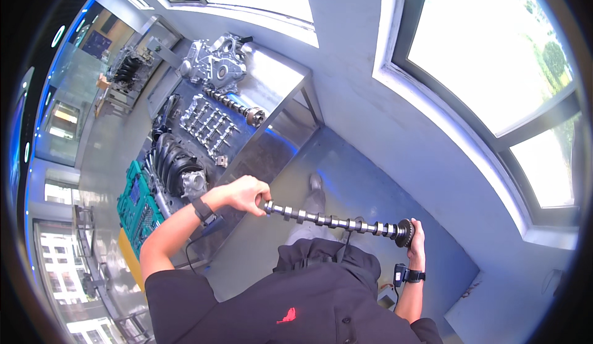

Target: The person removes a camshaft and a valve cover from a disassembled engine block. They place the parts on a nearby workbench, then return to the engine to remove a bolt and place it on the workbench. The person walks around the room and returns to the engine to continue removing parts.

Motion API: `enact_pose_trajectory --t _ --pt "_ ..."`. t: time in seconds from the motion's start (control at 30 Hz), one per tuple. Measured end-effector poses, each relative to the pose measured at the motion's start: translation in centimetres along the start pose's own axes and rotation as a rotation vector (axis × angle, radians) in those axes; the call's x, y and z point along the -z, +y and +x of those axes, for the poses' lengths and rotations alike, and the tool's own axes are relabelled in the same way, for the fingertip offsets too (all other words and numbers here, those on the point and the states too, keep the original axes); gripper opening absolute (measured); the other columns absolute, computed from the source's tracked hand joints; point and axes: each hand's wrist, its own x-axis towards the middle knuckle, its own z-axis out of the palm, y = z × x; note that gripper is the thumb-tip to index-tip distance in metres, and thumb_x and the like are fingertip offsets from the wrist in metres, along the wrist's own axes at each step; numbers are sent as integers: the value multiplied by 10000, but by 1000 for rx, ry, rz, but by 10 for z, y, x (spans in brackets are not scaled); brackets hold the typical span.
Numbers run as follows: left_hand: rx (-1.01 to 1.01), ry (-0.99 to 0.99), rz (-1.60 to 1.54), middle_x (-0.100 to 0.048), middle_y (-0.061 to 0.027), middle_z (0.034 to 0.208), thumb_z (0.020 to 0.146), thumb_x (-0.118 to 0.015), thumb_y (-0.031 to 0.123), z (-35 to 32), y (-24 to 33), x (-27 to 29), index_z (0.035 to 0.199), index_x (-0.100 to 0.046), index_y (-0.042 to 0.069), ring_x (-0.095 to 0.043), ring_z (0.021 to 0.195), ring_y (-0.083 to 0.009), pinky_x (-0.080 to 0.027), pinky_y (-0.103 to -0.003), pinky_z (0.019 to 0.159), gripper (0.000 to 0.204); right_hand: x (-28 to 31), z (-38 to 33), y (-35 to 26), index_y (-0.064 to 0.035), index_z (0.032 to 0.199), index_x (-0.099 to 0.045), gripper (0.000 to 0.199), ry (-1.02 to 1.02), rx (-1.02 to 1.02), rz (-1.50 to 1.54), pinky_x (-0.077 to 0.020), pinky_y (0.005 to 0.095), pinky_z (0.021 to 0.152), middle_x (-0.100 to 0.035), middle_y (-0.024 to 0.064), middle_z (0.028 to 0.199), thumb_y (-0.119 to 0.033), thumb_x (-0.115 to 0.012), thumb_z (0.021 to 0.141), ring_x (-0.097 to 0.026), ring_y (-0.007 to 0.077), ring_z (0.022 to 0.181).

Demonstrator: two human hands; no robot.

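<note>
A camshaft (333, 222) with a row of lobes spans the space in front of my waist, clear of the bench. Its thin left end sits in my left hand (248, 196), fingers closed round the tip. At the other end, my right hand (417, 240) grips the toothed sprocket (404, 233) from its outer side; part of those fingers is hidden behind it. A second camshaft (235, 104) lies on the metal workbench (278, 75), beside a silver ladder-shaped bearing frame (208, 125).
An engine cover casting (219, 66) stands at the bench's far end. Nearer are a black intake manifold (173, 159) and a green tool case (139, 202). A wall with windows (482, 47) bounds the right side. Another engine (130, 66) stands further back on the left.
</note>
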Motion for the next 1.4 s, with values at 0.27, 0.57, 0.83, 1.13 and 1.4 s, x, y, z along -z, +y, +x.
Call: enact_pose_trajectory --t 0.27,0.57,0.83,1.13,1.4 --pt "-115 -88 44 -517 -32 538 544 -742 249 310 -636 468 812 -615 41 -515 471 -162 -402 -282 458 362 -617 461 -155 -69 782 -587 273 127 -77 86 -420 253 534 -567 8 682 -326 -497 804 -532 110 572" --pt "-238 -189 -17 -573 -95 633 545 -712 303 616 -1370 1131 847 -614 20 -575 593 -250 -451 -337 552 426 -1426 927 -454 -86 843 -559 249 299 -144 121 -463 276 554 -565 11 722 -327 -509 802 -550 127 600" --pt "-175 -386 42 -595 -149 707 567 -719 301 808 -1723 1381 878 -605 15 -586 696 -276 -450 -363 650 438 -1767 1177 -534 -137 880 -549 267 387 -260 80 -465 327 579 -561 3 756 -380 -483 793 -560 129 641" --pt "-234 -428 33 -628 -141 804 598 -722 311 865 -1941 1430 915 -611 20 -603 782 -286 -466 -360 707 444 -1962 1287 -534 -172 904 -523 286 420 -387 -54 -463 398 619 -558 3 767 -424 -463 783 -566 147 684" --pt "-330 -375 42 -628 -127 844 664 -685 263 876 -2028 1401 923 -592 12 -599 820 -290 -465 -370 721 373 -2009 1331 -498 -175 901 -518 288 461 -422 -94 -455 406 624 -552 10 777 -426 -453 778 -555 154 697"
